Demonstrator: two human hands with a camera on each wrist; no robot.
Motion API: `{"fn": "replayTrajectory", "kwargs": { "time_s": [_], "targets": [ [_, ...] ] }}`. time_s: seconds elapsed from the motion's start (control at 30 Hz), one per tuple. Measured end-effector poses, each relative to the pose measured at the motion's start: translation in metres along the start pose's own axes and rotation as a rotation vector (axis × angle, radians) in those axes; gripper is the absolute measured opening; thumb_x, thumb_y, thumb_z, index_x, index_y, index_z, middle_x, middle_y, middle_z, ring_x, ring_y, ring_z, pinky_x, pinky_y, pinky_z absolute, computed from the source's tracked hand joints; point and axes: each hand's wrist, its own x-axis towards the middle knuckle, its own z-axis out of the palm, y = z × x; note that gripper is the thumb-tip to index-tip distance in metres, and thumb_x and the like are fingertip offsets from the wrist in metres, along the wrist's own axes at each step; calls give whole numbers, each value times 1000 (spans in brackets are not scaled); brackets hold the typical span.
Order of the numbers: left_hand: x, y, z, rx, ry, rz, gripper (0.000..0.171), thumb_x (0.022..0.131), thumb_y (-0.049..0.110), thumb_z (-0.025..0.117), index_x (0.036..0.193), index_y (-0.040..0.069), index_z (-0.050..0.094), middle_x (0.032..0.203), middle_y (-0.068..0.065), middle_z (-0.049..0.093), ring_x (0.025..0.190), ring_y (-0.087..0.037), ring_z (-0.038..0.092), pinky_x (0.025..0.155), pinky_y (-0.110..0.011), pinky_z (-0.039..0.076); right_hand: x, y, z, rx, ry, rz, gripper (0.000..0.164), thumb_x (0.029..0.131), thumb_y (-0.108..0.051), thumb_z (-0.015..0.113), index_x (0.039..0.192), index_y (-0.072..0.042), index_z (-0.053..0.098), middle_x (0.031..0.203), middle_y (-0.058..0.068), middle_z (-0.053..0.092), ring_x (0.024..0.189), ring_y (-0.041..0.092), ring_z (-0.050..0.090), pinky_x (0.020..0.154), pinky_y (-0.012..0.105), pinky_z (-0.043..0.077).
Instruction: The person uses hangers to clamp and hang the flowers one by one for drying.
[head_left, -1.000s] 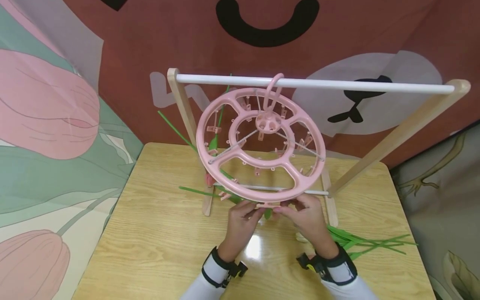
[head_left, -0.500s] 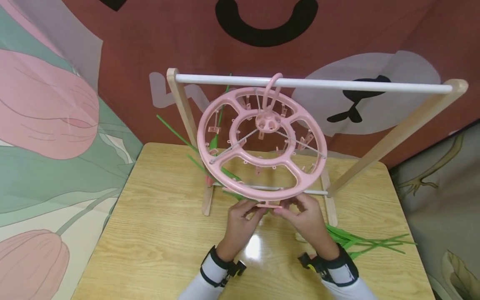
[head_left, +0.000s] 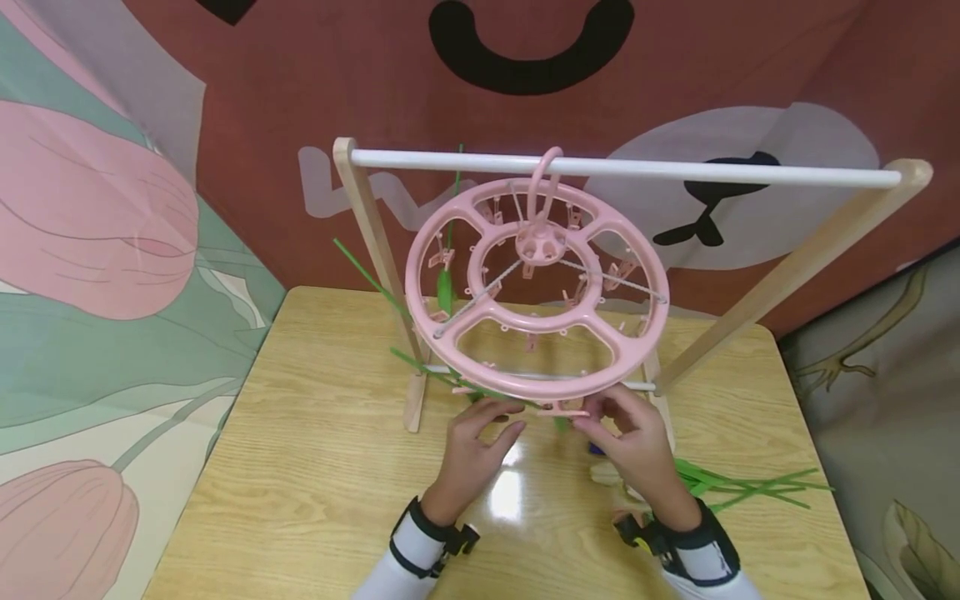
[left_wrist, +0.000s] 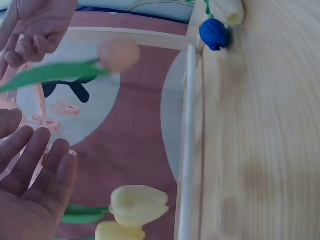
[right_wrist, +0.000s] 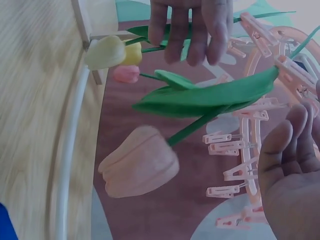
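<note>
A round pink clip hanger (head_left: 536, 387) hangs by its hook from a white rail. At its front edge my right hand (head_left: 637, 442) pinches the end of a pink clip (head_left: 562, 412) between thumb and finger. That clip bears the stem of a peach tulip (right_wrist: 140, 162), which hangs head down with its green leaf (right_wrist: 210, 97). My left hand (head_left: 476, 450) is just left of the clip, apart from it, fingers loosely bent and holding nothing. In the left wrist view a pale yellow tulip (left_wrist: 139, 205) hangs beyond the left fingers.
A wooden stand with a white top rail (head_left: 675, 170) carries the hanger. Green stems (head_left: 750, 485) lie on the table at right, with a white tulip (left_wrist: 227, 10) and a blue tulip (left_wrist: 214, 35) among them. A pink tulip (right_wrist: 126, 74) hangs at the hanger's left side.
My left hand has let go at the front clip and drawn left. The hanger has shifted slightly right, with my right hand still at the clip.
</note>
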Motion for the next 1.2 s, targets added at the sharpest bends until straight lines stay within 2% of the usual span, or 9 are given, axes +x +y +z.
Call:
{"fn": "replayTrajectory", "kwargs": {
  "time_s": [0.13, 0.2, 0.37, 0.53, 0.77, 0.87, 0.97, 1.1, 1.2],
  "targets": [
    [-3, -2, -4, -1, -16, -11, 22, 87, -3, 78, 109, -1, 75, 106, -16, 77, 96, -29, 72, 76, -41, 65, -4, 2, -4, 24, -10, -25, 25, 87, 16, 71, 110, 12, 61, 90, 8, 62, 84, 7, 59, 72, 17, 55],
    [-4, -4, -5, -1, -25, -15, 22, 88, -3, 78, 110, -1, 74, 106, -16, 76, 96, -30, 73, 76, -42, 65, -6, 4, -6, 46, -11, -51, 25, 90, 13, 69, 113, 15, 60, 92, 9, 65, 85, 6, 61, 73, 17, 55],
    [-7, -7, -7, 18, -50, -39, 23, 89, -2, 77, 112, 1, 74, 107, -16, 77, 98, -29, 73, 78, -41, 65, -13, 11, -12, 115, 3, -101, 37, 88, 21, 64, 125, 18, 58, 97, 4, 69, 88, 7, 64, 76, 16, 56],
    [-9, -12, -7, 54, -66, -45, 23, 89, -2, 76, 112, -2, 74, 110, -15, 77, 100, -29, 74, 78, -41, 65, -22, 18, -21, 129, 26, -99, 38, 88, 24, 61, 125, 21, 57, 96, 8, 68, 87, 10, 65, 77, 16, 56],
    [-14, -19, -7, 87, -96, -17, 23, 90, -2, 74, 113, 2, 74, 108, -13, 77, 96, -27, 73, 75, -39, 64, -37, 28, -43, -48, 56, -43, 34, 88, 28, 55, 120, 19, 61, 92, 12, 67, 83, 7, 65, 74, 13, 55],
    [-17, -21, -7, 124, -150, -58, 22, 92, 3, 73, 114, 4, 74, 110, -11, 76, 102, -26, 73, 84, -37, 63, -44, 28, -55, -172, 70, 29, 33, 90, 26, 56, 120, 16, 63, 91, 10, 66, 82, 5, 65, 75, 12, 55],
    [-21, -26, -6, 188, -201, -53, 22, 93, 7, 73, 114, 5, 75, 113, -9, 75, 107, -24, 72, 93, -35, 61, -50, 29, -66, -281, 82, 89, 34, 92, 22, 57, 123, 10, 65, 93, 5, 67, 84, 1, 66, 77, 10, 55],
    [-25, -32, -3, 259, -242, -3, 25, 93, 9, 74, 117, 6, 74, 116, -9, 75, 109, -22, 72, 95, -34, 60, -59, 33, -80, -355, 107, 98, 33, 93, 20, 58, 123, 7, 66, 95, 2, 68, 87, 0, 66, 79, 7, 54],
    [-27, -33, -1, 285, -283, -4, 28, 93, 10, 74, 120, 6, 73, 117, -10, 75, 110, -22, 71, 95, -33, 60, -64, 37, -90, -421, 124, 114, 31, 94, 18, 59, 122, 6, 67, 98, 0, 69, 89, -3, 66, 80, 5, 52]
  ]
}}
